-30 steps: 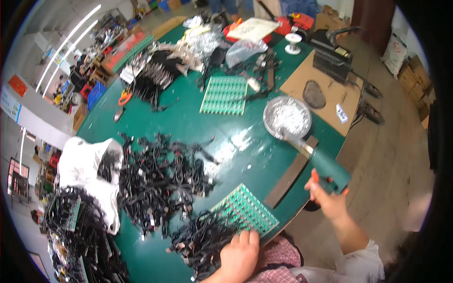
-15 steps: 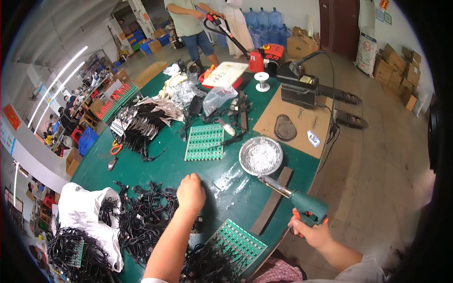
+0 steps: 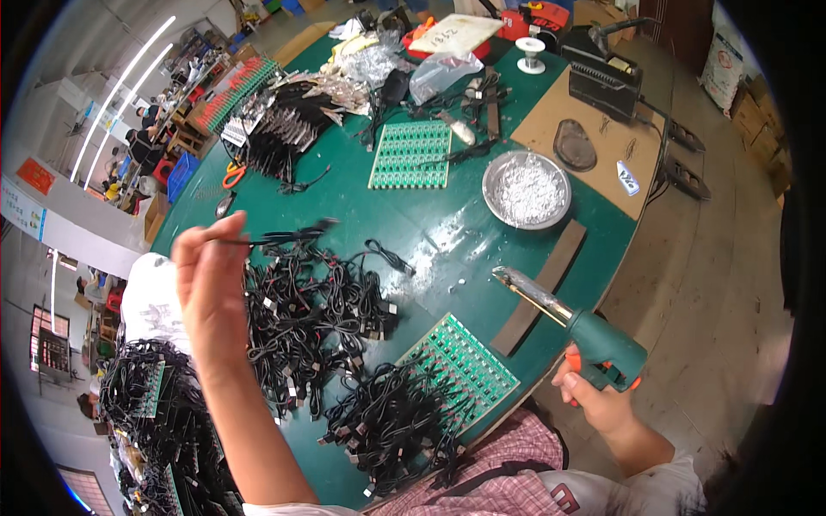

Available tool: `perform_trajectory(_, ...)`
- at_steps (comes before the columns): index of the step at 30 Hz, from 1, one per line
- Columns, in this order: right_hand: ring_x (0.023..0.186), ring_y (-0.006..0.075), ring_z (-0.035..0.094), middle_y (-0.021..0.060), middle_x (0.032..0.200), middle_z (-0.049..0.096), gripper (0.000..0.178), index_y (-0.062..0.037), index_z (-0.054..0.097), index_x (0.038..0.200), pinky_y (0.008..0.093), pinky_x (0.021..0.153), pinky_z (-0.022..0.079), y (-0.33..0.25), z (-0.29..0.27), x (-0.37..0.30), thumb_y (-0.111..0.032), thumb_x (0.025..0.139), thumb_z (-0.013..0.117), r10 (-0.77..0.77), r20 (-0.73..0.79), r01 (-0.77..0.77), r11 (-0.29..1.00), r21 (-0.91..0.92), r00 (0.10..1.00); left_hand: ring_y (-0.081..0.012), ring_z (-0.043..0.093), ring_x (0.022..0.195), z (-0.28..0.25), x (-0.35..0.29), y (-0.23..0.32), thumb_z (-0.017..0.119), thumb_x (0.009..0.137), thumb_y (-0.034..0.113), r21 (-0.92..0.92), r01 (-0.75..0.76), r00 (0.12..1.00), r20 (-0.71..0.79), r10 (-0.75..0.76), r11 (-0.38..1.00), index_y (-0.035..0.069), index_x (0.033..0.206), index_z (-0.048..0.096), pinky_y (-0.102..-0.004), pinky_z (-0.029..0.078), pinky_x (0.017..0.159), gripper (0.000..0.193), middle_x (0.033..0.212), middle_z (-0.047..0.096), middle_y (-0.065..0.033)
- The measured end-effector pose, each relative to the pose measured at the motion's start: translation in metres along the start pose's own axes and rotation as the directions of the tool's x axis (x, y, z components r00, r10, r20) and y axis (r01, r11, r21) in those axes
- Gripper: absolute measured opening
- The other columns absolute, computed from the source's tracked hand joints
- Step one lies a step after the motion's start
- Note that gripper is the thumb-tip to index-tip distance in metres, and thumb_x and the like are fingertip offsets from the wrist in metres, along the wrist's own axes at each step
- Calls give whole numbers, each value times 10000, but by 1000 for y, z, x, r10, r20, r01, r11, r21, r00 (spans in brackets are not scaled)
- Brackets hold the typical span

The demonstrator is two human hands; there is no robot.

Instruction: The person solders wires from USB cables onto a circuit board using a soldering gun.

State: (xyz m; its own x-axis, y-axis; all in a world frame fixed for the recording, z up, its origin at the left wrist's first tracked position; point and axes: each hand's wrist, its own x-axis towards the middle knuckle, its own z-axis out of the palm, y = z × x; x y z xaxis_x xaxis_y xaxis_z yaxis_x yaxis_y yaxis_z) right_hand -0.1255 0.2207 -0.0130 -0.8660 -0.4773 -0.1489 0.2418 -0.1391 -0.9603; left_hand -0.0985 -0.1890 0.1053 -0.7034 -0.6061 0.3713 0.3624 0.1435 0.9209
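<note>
My left hand (image 3: 211, 284) is raised over the left side of the table, its thumb and fingers pinching a black cable (image 3: 288, 235) that stretches out to the right. Beneath and beside it spreads a tangled pile of black cables (image 3: 301, 327). In my right hand (image 3: 598, 391) is a green soldering gun (image 3: 607, 348) with an orange trigger, its metal tip pointing up and left above the table's edge. A green circuit board panel (image 3: 469, 365) lies near me, partly covered by a bunch of black cables (image 3: 387, 421). The metal bowl (image 3: 489, 206) holds silvery-white bits.
A dark flat bar (image 3: 540, 288) lies along the right edge. Farther off are another green board panel (image 3: 413, 155), a solder spool (image 3: 531, 56), a dark boxy device (image 3: 605, 82) on cardboard, orange scissors (image 3: 233, 175) and stacked boards with cables (image 3: 275, 129). More cables hang at left.
My left hand has moved left from the table's middle and now holds a cable. The view has shifted downward. My right hand still grips the soldering gun.
</note>
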Motion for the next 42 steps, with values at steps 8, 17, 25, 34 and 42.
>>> perform_trajectory(8,847,151,630,67,915,643,223,-1,570,1108,312,763,513,-6,14,-18,-57,900,629,226,147,-237,970,61,963,-206,689,759,55,-142,91,653,933,78,829,124,810,233,-539,545,-3,1211,464,-291,521,685,346,884,681,-117)
perform_trajectory(17,904,286,674,142,1155,612,478,-38,591,1193,392,777,542,52,37,-31,-157,780,798,-94,372,277,834,-477,923,-196,695,834,92,-230,-2,684,854,-103,569,578,563,240,-791,584,-14,1129,381,-311,571,782,418,920,686,-158)
perform_trajectory(25,902,305,680,138,1124,617,470,-39,599,1181,381,761,542,49,35,-26,-90,753,786,-178,428,379,811,-446,886,-157,699,789,79,-234,-7,731,862,26,555,542,579,298,-759,631,-27,1028,593,-282,547,688,222,887,710,-124)
perform_trajectory(34,854,283,685,135,1081,629,441,-31,602,1172,369,711,548,42,34,-27,-44,758,754,-118,369,280,860,-426,922,-107,636,769,88,-228,-2,707,870,43,475,714,476,210,-854,514,-20,950,656,-261,511,681,114,866,687,-77)
perform_trajectory(42,803,160,620,70,974,617,290,-29,583,1095,292,696,500,20,36,-18,-7,829,695,179,361,-145,982,-119,915,-87,614,771,88,-222,1,667,885,-22,427,774,358,315,-879,468,-25,938,648,-242,502,652,57,841,658,-57)
